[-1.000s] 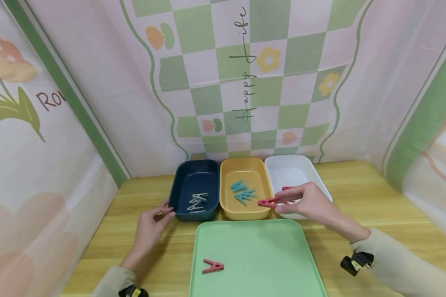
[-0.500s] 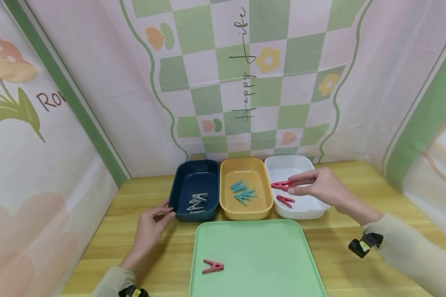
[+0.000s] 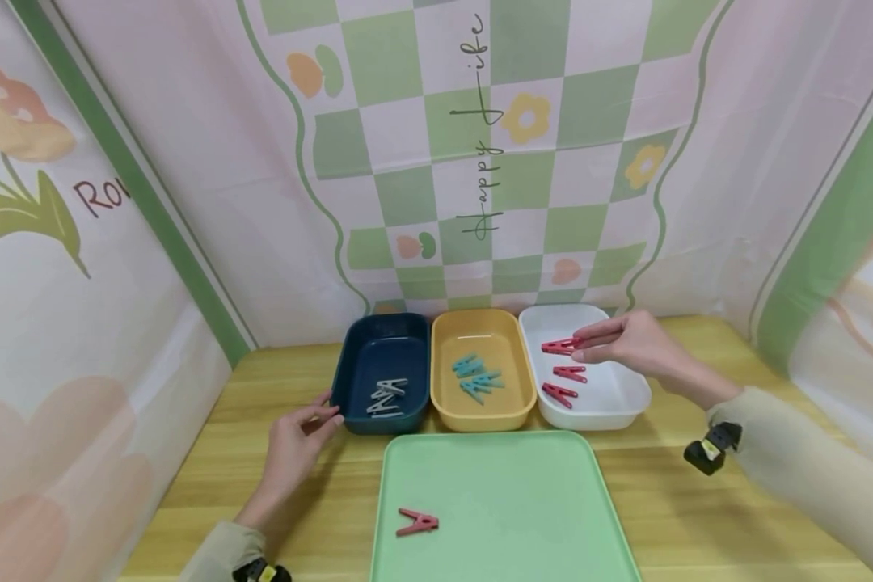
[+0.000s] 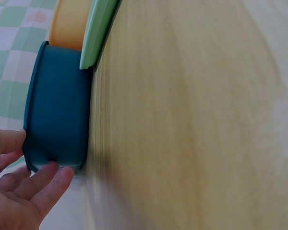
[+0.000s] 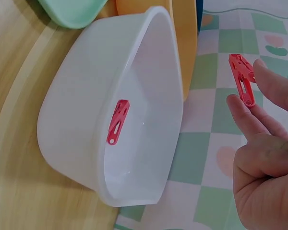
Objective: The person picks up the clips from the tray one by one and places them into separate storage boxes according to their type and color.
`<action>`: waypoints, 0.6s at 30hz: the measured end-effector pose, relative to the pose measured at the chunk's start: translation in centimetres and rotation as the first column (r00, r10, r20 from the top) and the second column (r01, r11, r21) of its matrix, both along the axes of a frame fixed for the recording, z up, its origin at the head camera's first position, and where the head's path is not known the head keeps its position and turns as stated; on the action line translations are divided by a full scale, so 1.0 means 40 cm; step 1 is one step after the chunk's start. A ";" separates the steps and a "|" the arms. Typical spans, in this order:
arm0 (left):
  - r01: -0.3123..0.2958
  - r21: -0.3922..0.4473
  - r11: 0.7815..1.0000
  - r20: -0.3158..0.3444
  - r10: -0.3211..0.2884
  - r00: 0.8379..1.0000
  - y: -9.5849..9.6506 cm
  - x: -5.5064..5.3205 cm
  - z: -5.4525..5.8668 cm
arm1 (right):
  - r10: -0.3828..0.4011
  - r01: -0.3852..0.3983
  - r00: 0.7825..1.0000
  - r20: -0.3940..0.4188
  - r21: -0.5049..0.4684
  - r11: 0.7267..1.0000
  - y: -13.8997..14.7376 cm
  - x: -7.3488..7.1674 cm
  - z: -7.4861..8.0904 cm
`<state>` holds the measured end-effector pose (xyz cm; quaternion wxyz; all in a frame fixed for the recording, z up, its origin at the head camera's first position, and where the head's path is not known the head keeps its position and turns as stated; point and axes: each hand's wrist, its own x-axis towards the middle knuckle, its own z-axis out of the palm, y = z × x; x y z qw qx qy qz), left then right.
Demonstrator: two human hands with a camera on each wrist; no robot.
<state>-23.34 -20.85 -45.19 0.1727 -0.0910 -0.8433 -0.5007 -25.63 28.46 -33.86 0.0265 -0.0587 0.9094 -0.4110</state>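
Note:
My right hand [image 3: 629, 343] pinches a red clothespin [image 3: 562, 347] between thumb and fingertips, over the white box [image 3: 629, 404]. The right wrist view shows that clothespin [image 5: 242, 79] held apart from the box's rim. Two more red clothespins lie inside the white box, a nearer one [image 3: 559, 394] and one behind it [image 3: 570, 373]. At the left, my left hand [image 3: 294, 449] touches the front left corner of the dark blue box [image 3: 345, 364] with relaxed fingers [image 4: 41, 182]. A red clothespin [image 3: 417, 522] lies on the green tray [image 3: 509, 485].
Several grey clothespins [image 3: 385, 396] lie in the dark blue box. The yellow box [image 3: 480, 416] between the others holds several teal clothespins [image 3: 476, 378]. All three boxes stand side by side on the wooden table [image 3: 757, 420], with a patterned cloth [image 3: 436, 162] behind them.
My right hand has carried the red clothespin from near the yellow box's front right edge back and rightward over the white box. My left hand has stayed at the dark blue box.

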 end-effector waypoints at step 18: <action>-0.002 0.008 1.000 0.011 0.002 1.000 -0.001 0.000 -0.002 | -0.019 0.017 0.999 0.040 0.064 0.998 0.035 -0.077 -0.035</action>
